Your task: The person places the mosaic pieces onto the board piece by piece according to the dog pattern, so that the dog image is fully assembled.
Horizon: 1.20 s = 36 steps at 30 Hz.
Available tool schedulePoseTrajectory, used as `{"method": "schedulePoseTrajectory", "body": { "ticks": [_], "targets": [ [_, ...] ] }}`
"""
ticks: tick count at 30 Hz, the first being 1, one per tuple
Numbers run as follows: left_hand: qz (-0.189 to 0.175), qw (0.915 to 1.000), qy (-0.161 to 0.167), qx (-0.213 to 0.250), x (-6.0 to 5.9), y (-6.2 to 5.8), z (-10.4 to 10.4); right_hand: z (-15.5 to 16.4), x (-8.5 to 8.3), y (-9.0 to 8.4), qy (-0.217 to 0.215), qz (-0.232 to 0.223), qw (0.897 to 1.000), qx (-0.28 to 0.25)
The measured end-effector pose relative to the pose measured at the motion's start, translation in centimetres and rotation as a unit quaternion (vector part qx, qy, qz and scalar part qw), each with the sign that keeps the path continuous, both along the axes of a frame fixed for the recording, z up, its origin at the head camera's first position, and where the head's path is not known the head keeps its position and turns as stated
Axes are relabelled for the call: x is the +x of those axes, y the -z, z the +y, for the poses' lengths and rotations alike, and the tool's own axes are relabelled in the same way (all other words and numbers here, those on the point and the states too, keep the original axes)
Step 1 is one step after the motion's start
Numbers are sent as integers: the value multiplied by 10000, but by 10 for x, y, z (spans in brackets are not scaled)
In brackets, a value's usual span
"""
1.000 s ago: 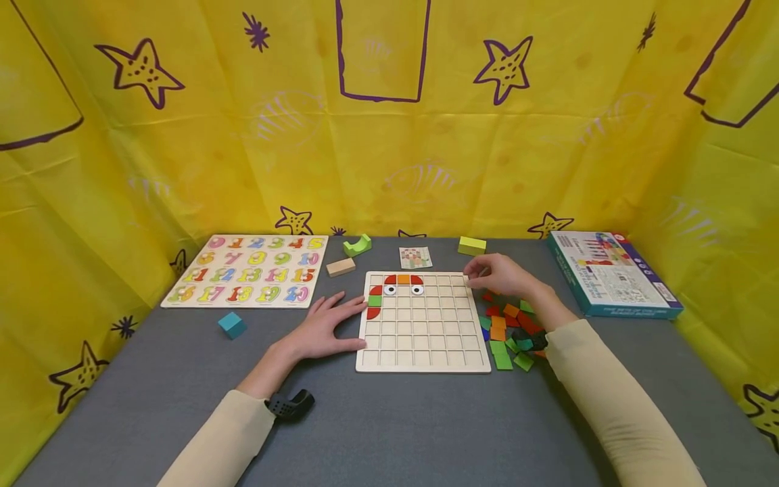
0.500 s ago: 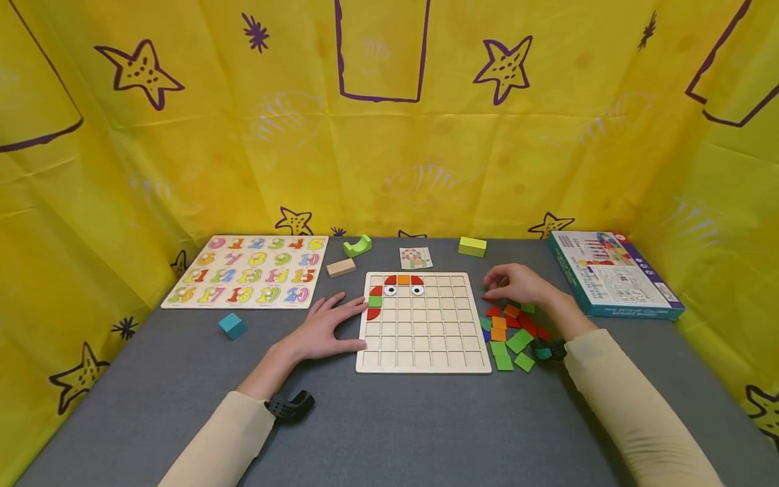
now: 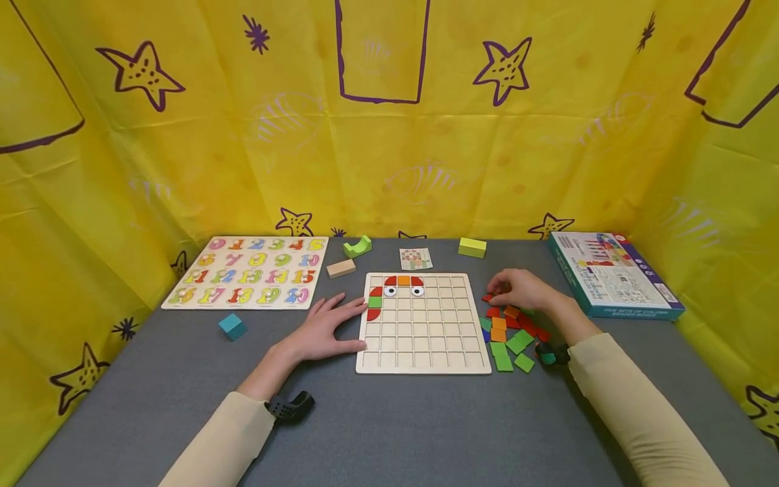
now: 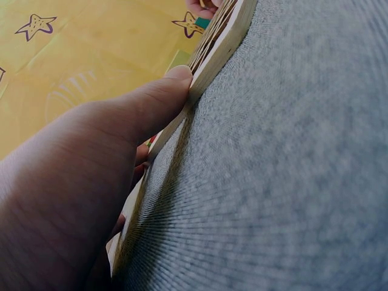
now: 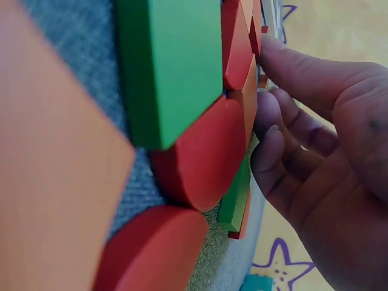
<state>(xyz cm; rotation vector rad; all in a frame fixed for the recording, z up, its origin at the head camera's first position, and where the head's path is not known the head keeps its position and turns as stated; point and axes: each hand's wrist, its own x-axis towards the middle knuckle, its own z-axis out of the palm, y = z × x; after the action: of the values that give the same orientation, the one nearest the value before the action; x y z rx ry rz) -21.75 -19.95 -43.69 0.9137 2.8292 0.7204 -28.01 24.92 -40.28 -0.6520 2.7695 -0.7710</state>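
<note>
In the head view my left hand (image 3: 325, 328) rests with spread fingers at the left edge of a wooden grid board (image 3: 426, 338); its thumb presses that edge in the left wrist view. Red, orange and green tiles (image 3: 374, 302) and two round eye tiles (image 3: 417, 291) fill cells at the board's top left. Right of the board, my right hand (image 3: 520, 289) is low at the far end of a pile of loose tiles (image 3: 502, 357), bent fingers and thumb right at a red tile (image 3: 487, 297). I cannot tell whether they pinch it.
A number puzzle board (image 3: 243, 270) lies at the left, a blue cube (image 3: 232, 326) before it. Behind the grid board are a wooden block (image 3: 341, 268), a green arch block (image 3: 358, 246), a picture card (image 3: 416, 258) and a yellow block (image 3: 472, 247). A game box (image 3: 615, 274) lies at the right.
My right hand has moved from the board's top right corner rightward and toward me, down to the red tile by the pile. My left hand stays in place.
</note>
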Motion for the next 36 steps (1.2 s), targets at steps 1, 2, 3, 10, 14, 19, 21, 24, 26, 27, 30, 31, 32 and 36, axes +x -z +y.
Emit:
{"method": "schedulePoseTrajectory", "body": {
  "ticks": [1,2,3,10,14,19,21,24,26,27,30,31,32,36],
  "targets": [
    [1,10000,-1,2,0,0,0,0,0,0,-4,-16,10000,-7],
    [7,10000,0,2,0,0,0,-1,0,0,-16,-32,10000,-27],
    [7,10000,-3,6,0,1,0,-1,0,1,-16,-50,10000,-41],
    [8,10000,-25,-17,1,-1,0,-7,0,-1,-17,-20,9998,-213],
    [10,10000,-9,-9,1,-1,0,-12,1,-5,-15,-18,9997,-226],
    [14,10000,-8,-5,2,-1,-1,-21,1,-10,-106,-13,9991,-404],
    [13,10000,-13,-8,2,-1,-1,-27,0,-13,-141,-20,9987,-499],
    [4,10000,-8,0,2,-1,0,-37,-1,-16,-180,-93,9977,-641],
    [5,10000,-5,-4,2,-1,0,-44,-3,-17,-159,-170,9972,-715],
    [8,10000,-2,-3,2,-1,0,-48,-4,-17,-138,-201,9969,-747],
    [17,10000,-1,-24,2,-1,1,-61,-6,-19,-107,-273,9959,-853],
    [15,10000,-4,-28,2,-2,1,-65,-7,-20,-101,-287,9956,-881],
    [19,10000,-8,-39,2,-2,1,-69,-8,-21,-104,-295,9952,-922],
    [-3,10000,-18,-49,2,-1,1,-84,-11,-21,-289,-272,9932,-1095]
  ]
}}
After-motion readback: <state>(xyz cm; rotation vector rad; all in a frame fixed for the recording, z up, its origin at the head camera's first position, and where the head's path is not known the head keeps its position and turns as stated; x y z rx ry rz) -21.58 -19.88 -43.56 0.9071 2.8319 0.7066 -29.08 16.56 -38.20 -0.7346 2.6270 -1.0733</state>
